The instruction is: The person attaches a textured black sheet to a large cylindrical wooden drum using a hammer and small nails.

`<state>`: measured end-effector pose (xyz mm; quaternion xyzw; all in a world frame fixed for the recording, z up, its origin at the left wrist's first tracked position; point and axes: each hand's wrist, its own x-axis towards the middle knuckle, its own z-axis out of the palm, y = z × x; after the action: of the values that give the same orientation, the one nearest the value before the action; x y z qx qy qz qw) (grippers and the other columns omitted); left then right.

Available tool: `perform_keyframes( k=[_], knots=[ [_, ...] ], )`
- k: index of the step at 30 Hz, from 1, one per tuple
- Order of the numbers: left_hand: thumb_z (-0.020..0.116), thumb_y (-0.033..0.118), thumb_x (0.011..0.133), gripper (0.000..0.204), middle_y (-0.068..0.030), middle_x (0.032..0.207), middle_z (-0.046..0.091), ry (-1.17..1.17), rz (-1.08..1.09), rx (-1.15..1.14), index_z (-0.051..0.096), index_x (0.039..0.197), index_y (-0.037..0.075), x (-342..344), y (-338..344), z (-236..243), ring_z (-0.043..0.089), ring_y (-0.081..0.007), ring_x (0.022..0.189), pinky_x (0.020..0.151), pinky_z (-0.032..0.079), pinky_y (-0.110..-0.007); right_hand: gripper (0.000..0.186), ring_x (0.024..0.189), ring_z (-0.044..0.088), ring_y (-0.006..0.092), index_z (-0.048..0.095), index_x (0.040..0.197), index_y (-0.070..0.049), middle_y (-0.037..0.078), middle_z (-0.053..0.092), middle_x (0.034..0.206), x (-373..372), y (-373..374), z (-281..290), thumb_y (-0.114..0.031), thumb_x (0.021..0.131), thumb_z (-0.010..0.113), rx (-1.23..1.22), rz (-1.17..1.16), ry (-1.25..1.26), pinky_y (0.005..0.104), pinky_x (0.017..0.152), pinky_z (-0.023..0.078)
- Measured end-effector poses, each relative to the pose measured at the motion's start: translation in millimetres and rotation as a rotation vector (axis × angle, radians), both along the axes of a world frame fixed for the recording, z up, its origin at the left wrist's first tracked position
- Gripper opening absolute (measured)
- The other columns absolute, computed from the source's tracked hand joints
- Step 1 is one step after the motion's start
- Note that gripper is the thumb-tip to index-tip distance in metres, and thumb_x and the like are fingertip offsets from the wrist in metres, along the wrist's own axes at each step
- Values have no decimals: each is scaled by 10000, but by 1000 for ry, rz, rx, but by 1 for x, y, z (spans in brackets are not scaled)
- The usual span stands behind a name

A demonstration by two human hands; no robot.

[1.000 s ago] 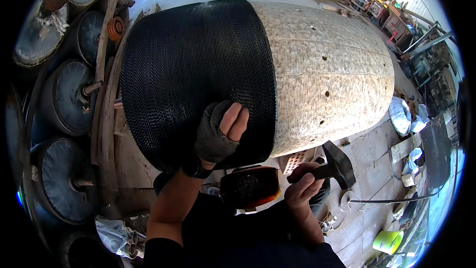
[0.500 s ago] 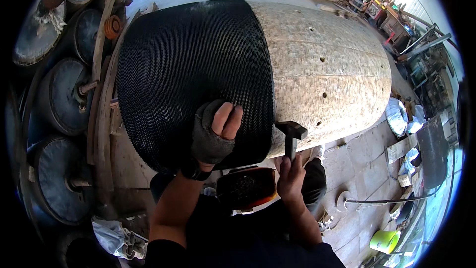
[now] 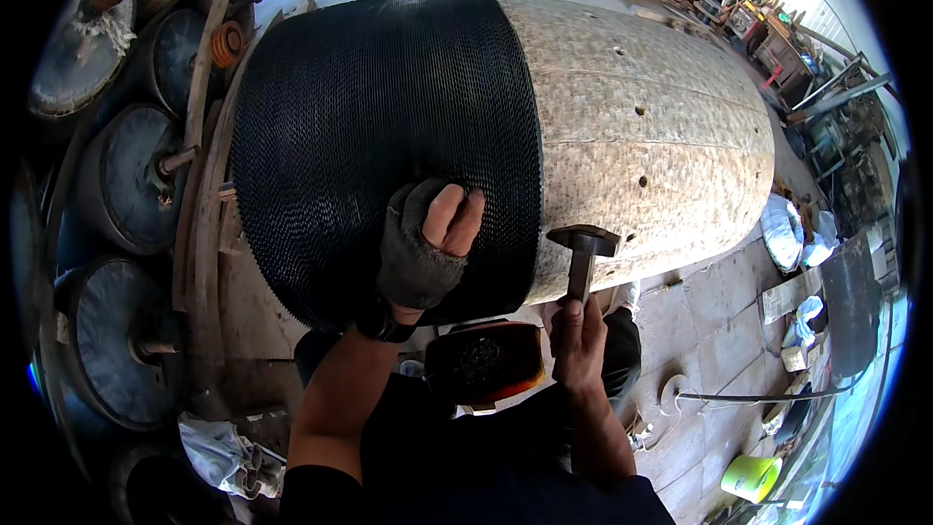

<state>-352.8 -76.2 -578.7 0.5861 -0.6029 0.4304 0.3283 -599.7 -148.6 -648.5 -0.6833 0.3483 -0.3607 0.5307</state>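
A big drum lies on its side before me, its left part covered with black, finely toothed material and its right part with pale, mottled wood that has several dark holes. My left hand, in a dark grey glove that leaves fingertips bare, rests against the black part with its fingers curled in. Whatever those fingers pinch, if anything, is hidden. My right hand grips the handle of a hammer, whose metal head hovers over the pale wood close to the black edge. Between my legs sits a dark tray with small dark bits inside.
Several large metal-ended rollers line the left side, with wooden planks beside them. White bags, a dark curved sheet and a lime-green bucket stand at the right. Tools and machinery crowd the far right.
The hammer has shifted slightly right and up, its head now turned more level. My left hand stays on the black material with its fingers curled. The whole view has shifted a little.
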Motion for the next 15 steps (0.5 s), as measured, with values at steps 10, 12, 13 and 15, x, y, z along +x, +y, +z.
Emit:
perform_keyframes(
  k=[10,12,13,15],
  knots=[
    [704,-68,729,493,-104,1112,574,12,47,11,686,1208,49,-1,0,3,617,-287,948,783,540,-432,234,565,598,370,512,1171,61,217,572,687,-8,12,-6,-82,986,531,-431,-107,111,431,523,453],
    [703,-69,730,496,-104,1111,572,22,46,14,683,1211,50,0,-1,1,615,-286,945,781,541,-428,225,561,473,89,488,1020,10,38,548,706,-8,18,-1,-209,1047,443,-448,-131,-119,254,497,357],
    [703,-69,731,497,-103,1111,571,34,45,14,682,1213,51,0,-2,-1,614,-285,944,780,541,-428,227,562,467,84,491,1037,10,37,544,714,-8,17,-4,-213,1044,452,-388,-162,-180,250,500,359],
    [704,-66,734,491,-102,1112,570,41,46,15,683,1210,51,-1,-2,-3,611,-282,942,775,539,-429,216,579,526,211,485,1063,16,120,554,726,-4,9,-14,-198,1032,478,-490,-206,30,317,518,399]
  ],
)
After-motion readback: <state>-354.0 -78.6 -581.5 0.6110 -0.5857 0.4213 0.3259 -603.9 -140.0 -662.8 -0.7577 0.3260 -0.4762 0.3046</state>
